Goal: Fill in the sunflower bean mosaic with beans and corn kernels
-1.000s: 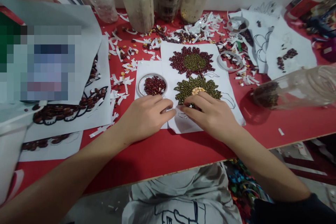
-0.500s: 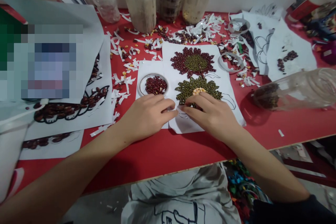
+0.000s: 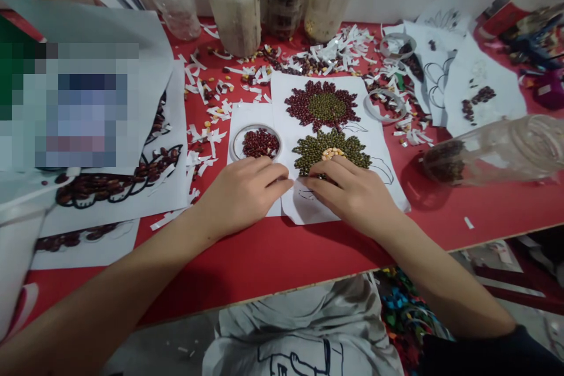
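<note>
A white paper (image 3: 379, 141) bears two flowers made of seeds. The upper flower (image 3: 299, 107) has dark red petals and a green middle; the lower flower (image 3: 311, 150) has green petals and a few pale yellow seeds at its centre. My right hand (image 3: 355, 194) rests over the lower flower's near edge, thumb and fingers pinched at the paper; whatever is between them is hidden. My left hand (image 3: 242, 194) lies just left of it, fingers curled together, tips hidden. Beyond my left hand sits a round lid (image 3: 237, 144) full of red beans (image 3: 261, 144).
Several jars (image 3: 233, 12) line the wall behind scattered paper strips (image 3: 352, 44) and seeds. A clear jar (image 3: 493, 150) lies on its side at right. Bean-covered drawings (image 3: 167, 188) lie at left, more sheets (image 3: 502, 76) at far right. The red table's front edge (image 3: 308, 285) is near me.
My left hand has shifted very slightly left. My right hand keeps almost the same pose, and the view has moved a touch. The seeds look the same.
</note>
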A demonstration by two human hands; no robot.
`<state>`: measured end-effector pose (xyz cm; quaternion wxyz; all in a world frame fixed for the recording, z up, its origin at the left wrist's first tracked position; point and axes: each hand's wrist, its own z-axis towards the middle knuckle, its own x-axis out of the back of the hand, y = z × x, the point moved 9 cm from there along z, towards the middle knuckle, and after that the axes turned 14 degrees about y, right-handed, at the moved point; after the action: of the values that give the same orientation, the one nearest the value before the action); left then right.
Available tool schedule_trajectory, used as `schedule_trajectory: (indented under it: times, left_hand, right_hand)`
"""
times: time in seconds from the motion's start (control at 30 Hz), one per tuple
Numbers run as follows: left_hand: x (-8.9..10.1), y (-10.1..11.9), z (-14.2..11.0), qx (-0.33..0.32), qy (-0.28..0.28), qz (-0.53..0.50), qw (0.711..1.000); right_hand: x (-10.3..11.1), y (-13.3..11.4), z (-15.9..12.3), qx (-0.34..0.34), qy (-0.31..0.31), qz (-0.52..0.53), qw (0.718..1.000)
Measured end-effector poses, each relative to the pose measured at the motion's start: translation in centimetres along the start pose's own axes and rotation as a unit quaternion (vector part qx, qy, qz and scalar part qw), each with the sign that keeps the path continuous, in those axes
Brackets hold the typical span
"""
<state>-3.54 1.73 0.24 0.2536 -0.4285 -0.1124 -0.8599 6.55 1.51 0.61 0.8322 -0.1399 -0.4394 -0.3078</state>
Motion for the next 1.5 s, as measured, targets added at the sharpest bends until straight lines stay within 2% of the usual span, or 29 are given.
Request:
schedule_trajectory:
  times: [0.1, 0.27, 0.5, 0.67, 0.77, 1.07, 1.33, 1.5]
  left_hand:
    - [-0.1, 0.0, 0.0, 0.004, -0.008, 0.006, 1.000]
    - [0.3, -0.3, 0.0, 0.010, 0.010, -0.004, 1.000]
    - [-0.2, 0.2, 0.2, -0.019, -0.030, 0.016, 0.999]
    - [-0.2, 0.4, 0.2, -0.016, -0.026, 0.032, 0.999]
    - [-0.5, 0.7, 0.2, -0.028, -0.037, 0.024, 0.999]
    - [-0.9, 0.6, 0.2, -0.009, -0.056, 0.020, 0.998]
    - [-0.6, 0.7, 0.2, -0.005, -0.017, 0.029, 0.999]
    - [-0.8, 0.8, 0.3, -0.013, -0.033, 0.034, 0.999]
  right_hand:
    - [0.0, 0.1, 0.0, -0.003, -0.003, 0.000, 1.000]
    - [0.0, 0.0, -0.1, 0.005, 0.000, -0.011, 1.000]
    - [0.2, -0.1, 0.1, 0.016, 0.002, -0.021, 1.000]
    - [0.3, 0.0, -0.1, 0.010, 0.014, -0.034, 0.999]
    - [0.3, 0.0, -0.1, 0.009, 0.022, -0.020, 1.000]
    - [0.6, 0.8, -0.2, 0.011, 0.026, 0.025, 0.999]
    - [0.7, 0.6, -0.1, 0.033, 0.017, 0.018, 0.999]
    - [0.6, 0.7, -0.1, 0.019, 0.019, 0.033, 0.999]
